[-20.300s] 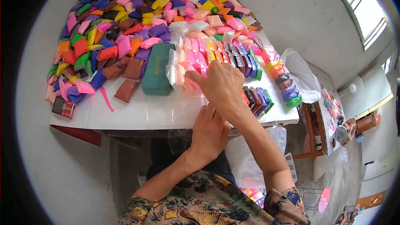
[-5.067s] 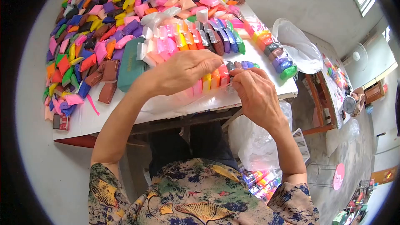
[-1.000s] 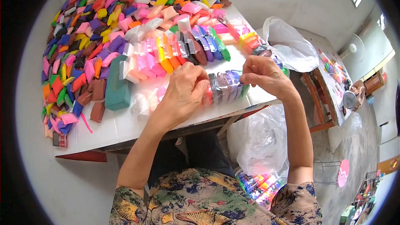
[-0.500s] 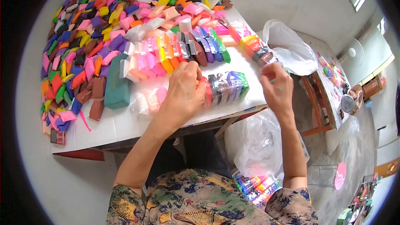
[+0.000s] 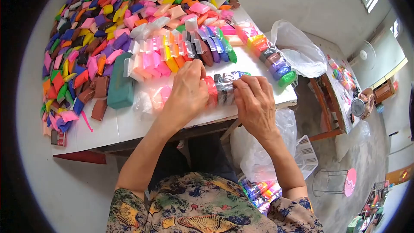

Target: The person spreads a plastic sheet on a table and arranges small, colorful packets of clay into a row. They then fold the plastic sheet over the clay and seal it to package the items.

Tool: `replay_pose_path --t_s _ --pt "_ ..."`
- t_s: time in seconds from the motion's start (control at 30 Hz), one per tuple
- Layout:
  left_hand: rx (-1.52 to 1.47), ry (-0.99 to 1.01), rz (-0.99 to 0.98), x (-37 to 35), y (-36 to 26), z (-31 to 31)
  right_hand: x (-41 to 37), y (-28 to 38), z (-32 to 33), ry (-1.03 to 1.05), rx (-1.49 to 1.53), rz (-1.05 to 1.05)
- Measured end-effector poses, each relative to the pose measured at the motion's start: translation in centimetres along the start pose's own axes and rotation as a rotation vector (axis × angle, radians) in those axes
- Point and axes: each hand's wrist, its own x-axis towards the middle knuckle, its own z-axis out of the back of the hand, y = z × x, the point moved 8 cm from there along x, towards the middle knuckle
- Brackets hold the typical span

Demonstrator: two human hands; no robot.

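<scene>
A clear wrapped row of coloured clay packets lies near the front edge of the white table. My left hand presses down on the row's left end, over the pink and red packets. My right hand grips the row's right end, covering the purple and green packets. Only the red, black and grey middle of the row shows between the hands. Behind the hands, a second laid-out line of packets in several colours runs across the table.
A big heap of loose coloured clay packets covers the far and left table. A teal case lies left of my hands. A finished wrapped row and a clear plastic bag sit at right. More bags lie under the table.
My right hand came back from the table's right side and closed over the right end of the wrapped row. My left hand stayed on the left end.
</scene>
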Motion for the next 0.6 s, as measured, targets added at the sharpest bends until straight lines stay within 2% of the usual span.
replay_pose_path --t_s 0.13,0.27,0.33,0.4,0.43,0.47,0.5,0.57,0.6 --pt "-0.015 -0.015 0.005 0.1 0.3 0.0 0.8 0.6 0.9 -0.043 -0.190 -0.037" --pt "-0.039 -0.011 -0.021 -0.1 -0.2 0.2 1.3 4.3 -1.5 0.038 0.102 0.078" --pt "-0.032 -0.012 0.004 -0.1 -0.2 0.3 1.7 3.6 -0.8 0.025 0.142 0.067" --pt "-0.019 0.006 0.034 0.0 0.1 0.1 1.9 1.1 0.6 0.038 0.231 0.032" --pt "-0.013 0.018 0.047 0.0 0.2 0.0 2.3 -0.6 2.4 -0.038 0.120 0.050" --pt "-0.006 0.007 0.034 0.0 0.1 0.0 2.6 -3.2 3.4 -0.118 0.038 -0.046" --pt "0.002 -0.004 0.021 0.0 0.0 0.0 3.3 -5.0 4.5 -0.113 -0.075 -0.080" --pt "0.006 -0.019 0.005 -0.2 0.0 0.0 3.6 -10.7 3.9 0.028 -0.346 -0.232" --pt "0.004 -0.023 -0.002 -0.3 0.0 0.0 3.1 -13.2 2.8 0.146 -0.299 -0.313"
